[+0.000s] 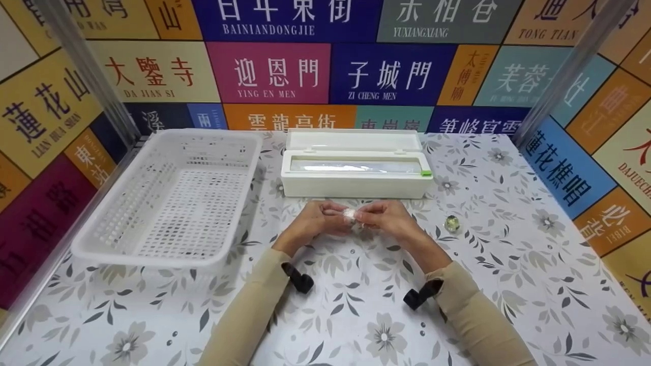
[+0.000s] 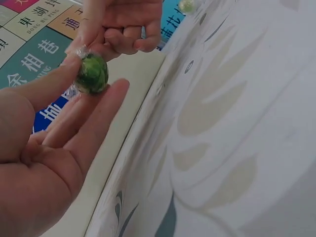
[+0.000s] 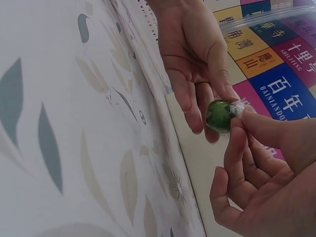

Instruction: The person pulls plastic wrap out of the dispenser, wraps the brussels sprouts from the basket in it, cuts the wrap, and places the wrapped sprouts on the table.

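Between my two hands is a Brussels sprout (image 2: pixel 95 74) wrapped in clear cling film, small, round and green. My left hand (image 1: pixel 321 218) pinches it between thumb and fingers. From the other side my right hand (image 1: pixel 390 217) pinches the gathered cling film (image 3: pixel 237 107) at the top of the sprout with thumb and forefinger, its other fingers curled loosely. In the head view the fingers hide most of the sprout, and only whitish bunched film shows. To the right of my right hand, a second wrapped sprout (image 1: pixel 451 223) lies on the tablecloth.
Just beyond my hands stands a white cling film box (image 1: pixel 356 187), lid raised, with film inside and a green slider (image 1: pixel 426 173) at its right end. A white perforated basket (image 1: pixel 231 203) sits at the left. Printed panels wall the back and sides of the flower-patterned table.
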The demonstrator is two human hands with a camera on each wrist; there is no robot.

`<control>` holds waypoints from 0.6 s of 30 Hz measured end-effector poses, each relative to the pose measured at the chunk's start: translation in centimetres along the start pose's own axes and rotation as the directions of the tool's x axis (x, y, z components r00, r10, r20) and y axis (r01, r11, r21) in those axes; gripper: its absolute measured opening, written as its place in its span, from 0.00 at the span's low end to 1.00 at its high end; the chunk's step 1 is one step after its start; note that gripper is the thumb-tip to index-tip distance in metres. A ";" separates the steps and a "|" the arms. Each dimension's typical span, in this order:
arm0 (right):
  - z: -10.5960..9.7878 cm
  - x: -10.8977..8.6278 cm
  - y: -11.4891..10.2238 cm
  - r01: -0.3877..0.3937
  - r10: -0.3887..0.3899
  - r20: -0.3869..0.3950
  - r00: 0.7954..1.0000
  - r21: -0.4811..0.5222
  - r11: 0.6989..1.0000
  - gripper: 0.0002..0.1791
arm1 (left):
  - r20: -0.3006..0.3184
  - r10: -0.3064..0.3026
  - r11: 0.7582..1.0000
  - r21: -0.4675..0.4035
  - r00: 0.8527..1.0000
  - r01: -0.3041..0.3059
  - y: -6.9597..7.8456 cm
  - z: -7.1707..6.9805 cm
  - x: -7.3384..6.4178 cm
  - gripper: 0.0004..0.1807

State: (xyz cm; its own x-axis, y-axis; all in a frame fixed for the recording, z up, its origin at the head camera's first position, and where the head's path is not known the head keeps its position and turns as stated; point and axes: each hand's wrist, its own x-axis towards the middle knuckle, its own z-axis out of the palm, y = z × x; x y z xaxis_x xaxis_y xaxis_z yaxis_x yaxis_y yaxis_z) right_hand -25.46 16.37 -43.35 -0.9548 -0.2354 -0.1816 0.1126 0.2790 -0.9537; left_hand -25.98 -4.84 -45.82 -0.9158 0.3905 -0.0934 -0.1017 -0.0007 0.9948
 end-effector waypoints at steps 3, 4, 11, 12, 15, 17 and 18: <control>0.0 0.1 0.0 0.012 -0.012 0.009 1.000 0.027 1.000 0.13 | -0.053 -0.007 1.000 0.019 0.999 0.008 0.3 0.2 -0.1 0.18; 0.0 0.1 0.0 0.014 -0.015 0.011 1.000 0.028 0.999 0.13 | -0.077 -0.003 0.999 0.038 0.997 0.006 0.3 0.3 -0.1 0.17; 0.4 0.2 0.2 0.024 -0.026 -0.043 0.999 -0.050 0.998 0.10 | -0.191 0.017 0.985 0.172 0.982 0.017 0.9 1.0 -0.3 0.16; 0.4 0.2 0.2 0.023 -0.026 -0.048 0.999 -0.058 0.998 0.09 | -0.184 0.008 0.986 0.167 0.983 0.023 1.0 1.0 -0.4 0.17; 0.5 0.2 0.3 0.018 -0.021 -0.053 0.998 -0.067 0.998 0.09 | -0.151 -0.039 0.991 0.124 0.988 0.058 1.1 0.8 -0.5 0.17; 0.5 0.1 0.2 0.009 -0.012 -0.044 0.999 -0.066 0.998 0.10 | -0.116 -0.077 0.995 0.055 0.990 0.084 1.1 0.6 -0.5 0.17; 0.6 0.1 0.2 0.001 -0.004 -0.039 0.999 -0.063 0.998 0.10 | -0.101 -0.098 0.995 0.018 0.990 0.100 1.1 0.4 -0.5 0.16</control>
State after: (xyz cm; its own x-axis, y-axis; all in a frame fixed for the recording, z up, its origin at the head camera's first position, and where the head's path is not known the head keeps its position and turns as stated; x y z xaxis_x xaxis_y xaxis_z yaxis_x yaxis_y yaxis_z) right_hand -25.36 15.89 -43.67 -0.9651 -0.2004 -0.1688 0.0939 0.3369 -0.9368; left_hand -25.44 -4.66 -44.70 -0.9362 0.2935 -0.1935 -0.1857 0.0545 0.9811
